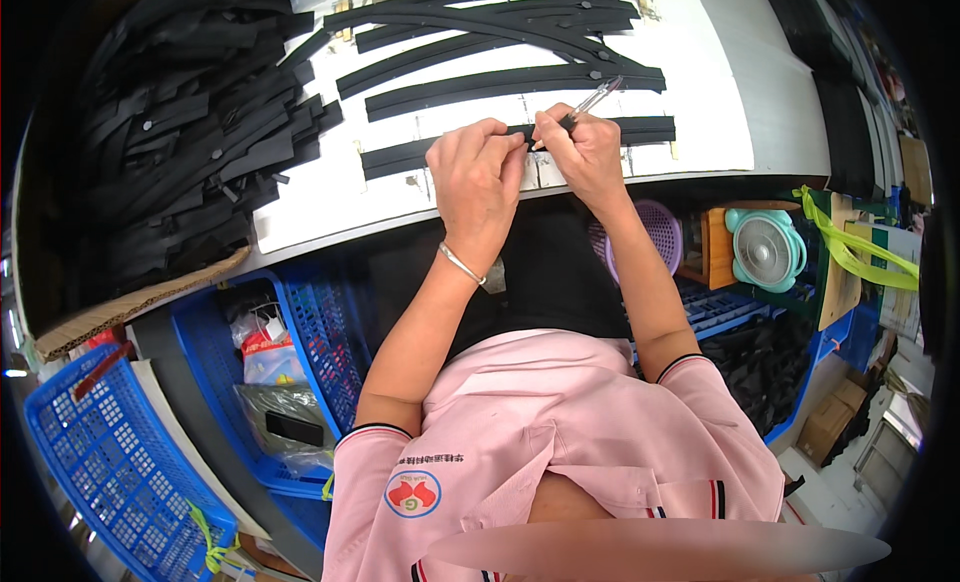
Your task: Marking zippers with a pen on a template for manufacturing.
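A long black rubber strip (400, 158) lies along the near edge of a white board (700, 92). My left hand (478, 174) pinches the strip near its middle, with a silver bracelet on that wrist. Right beside it, my right hand (583, 150) holds a clear-barrelled pen (598, 96) with its tip down at the strip. The two hands almost touch over the same spot. Several more curved black strips (500, 80) lie in rows farther back on the board.
A heap of black strips (180, 132) fills the left of the bench, on cardboard (130, 307). Below the bench stand blue plastic crates (120, 462), a purple basket (655, 232) and a small pale green fan (765, 247). Stacked black material (835, 72) runs along the right.
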Demonstrator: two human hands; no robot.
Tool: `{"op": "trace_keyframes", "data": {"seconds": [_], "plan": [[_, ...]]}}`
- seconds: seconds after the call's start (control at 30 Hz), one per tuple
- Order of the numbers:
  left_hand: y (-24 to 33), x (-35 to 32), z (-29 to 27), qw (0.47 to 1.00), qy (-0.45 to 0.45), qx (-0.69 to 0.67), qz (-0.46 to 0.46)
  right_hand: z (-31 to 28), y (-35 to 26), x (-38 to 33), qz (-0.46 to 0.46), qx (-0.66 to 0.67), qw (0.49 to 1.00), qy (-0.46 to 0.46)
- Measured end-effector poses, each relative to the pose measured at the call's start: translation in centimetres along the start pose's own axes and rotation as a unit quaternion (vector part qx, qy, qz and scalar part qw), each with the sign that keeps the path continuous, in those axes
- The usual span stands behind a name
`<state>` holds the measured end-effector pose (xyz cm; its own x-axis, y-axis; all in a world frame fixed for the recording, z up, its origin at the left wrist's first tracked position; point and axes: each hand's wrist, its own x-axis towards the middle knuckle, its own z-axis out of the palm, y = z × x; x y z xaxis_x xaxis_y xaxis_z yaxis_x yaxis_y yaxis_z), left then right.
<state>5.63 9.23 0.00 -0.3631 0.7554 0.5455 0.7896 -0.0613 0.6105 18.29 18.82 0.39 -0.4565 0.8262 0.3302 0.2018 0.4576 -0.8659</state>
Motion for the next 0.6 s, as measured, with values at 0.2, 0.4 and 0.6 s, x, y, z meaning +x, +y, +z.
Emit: {"op": "trace_keyframes", "data": {"seconds": [0.2,0.4,0.6], "plan": [[0.1,0.2,0.1,1.000,-0.005,-0.009,0.006,-0.4,0.0,-0.1,0.016,-0.016,0.999,-0.024],[-0.1,0.0,-0.1,0.999,-0.029,0.013,-0.005,-3.3,-1.7,0.0,0.087,0.156,0.982,0.058],[0.5,0.2,-0.2,0.999,-0.032,0.027,-0.004,-10.3,2.0,0.8,0.114,0.026,0.988,0.100]]}}
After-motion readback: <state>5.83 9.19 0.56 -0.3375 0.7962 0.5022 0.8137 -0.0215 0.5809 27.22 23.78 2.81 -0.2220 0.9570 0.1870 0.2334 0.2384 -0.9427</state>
